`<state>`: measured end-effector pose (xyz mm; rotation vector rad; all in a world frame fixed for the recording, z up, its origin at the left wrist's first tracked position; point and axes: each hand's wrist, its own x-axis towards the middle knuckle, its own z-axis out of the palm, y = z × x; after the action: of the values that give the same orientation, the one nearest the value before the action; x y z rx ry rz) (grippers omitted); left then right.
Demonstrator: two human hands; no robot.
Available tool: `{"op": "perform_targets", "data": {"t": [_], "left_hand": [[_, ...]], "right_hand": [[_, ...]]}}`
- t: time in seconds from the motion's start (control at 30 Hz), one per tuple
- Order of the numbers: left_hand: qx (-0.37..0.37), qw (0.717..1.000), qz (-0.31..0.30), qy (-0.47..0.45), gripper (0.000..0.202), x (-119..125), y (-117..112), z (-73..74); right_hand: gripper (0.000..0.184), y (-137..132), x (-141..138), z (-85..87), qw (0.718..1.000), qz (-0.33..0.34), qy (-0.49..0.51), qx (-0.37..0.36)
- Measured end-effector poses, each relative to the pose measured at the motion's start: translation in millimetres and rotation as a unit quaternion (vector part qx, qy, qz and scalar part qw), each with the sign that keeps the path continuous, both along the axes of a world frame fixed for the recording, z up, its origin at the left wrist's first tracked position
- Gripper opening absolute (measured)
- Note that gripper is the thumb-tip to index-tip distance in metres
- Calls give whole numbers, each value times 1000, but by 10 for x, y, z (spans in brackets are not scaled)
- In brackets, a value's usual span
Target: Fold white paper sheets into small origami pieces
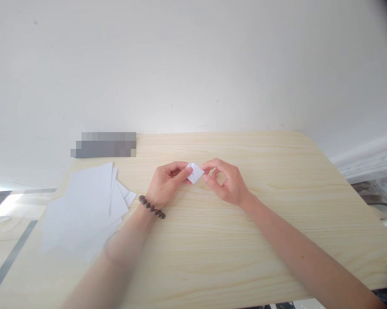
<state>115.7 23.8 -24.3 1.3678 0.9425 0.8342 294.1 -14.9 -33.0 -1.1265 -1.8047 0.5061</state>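
A small piece of folded white paper [196, 173], roughly diamond-shaped with crease lines on its face, is held over the middle of the wooden table. My left hand [167, 180] grips its left side, thumb on top and fingers behind. At the paper's right corner, the thumb and index finger of my right hand [227, 181] close around the tip, while the other fingers curl. A dark beaded bracelet [152, 209] circles my left wrist. The back of the paper is hidden.
Loose white paper sheets [86, 197] lie overlapping on the left of the table [245, 249]. Behind them, a pixelated dark grey object [105, 146] sits at the back left edge. A white wall [193, 68] rises directly behind the table.
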Motion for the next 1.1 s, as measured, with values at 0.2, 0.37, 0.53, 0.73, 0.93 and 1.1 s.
{"op": "perform_targets", "data": {"t": [0.2, 0.37, 0.53, 0.73, 0.93, 1.1], "left_hand": [[59, 994, -48, 81, 27, 31, -64, 12], [94, 989, -53, 106, 25, 37, -81, 50], [103, 985, 1, 142, 26, 63, -84, 35], [66, 994, -14, 87, 30, 54, -69, -9], [108, 974, -68, 186, 31, 9, -66, 42], [95, 978, -74, 168, 30, 27, -52, 45]], "right_hand": [[9, 21, 0, -14, 999, -17, -16, -41], [14, 12, -4, 8, 999, -30, -32, -32], [16, 22, -33, 29, 997, -40, -16, -59], [15, 58, -12, -38, 980, -32, 133, -144], [12, 44, 0, -16, 978, -15, 139, -152], [13, 58, -6, -1, 975, 5, 150, -163]]}}
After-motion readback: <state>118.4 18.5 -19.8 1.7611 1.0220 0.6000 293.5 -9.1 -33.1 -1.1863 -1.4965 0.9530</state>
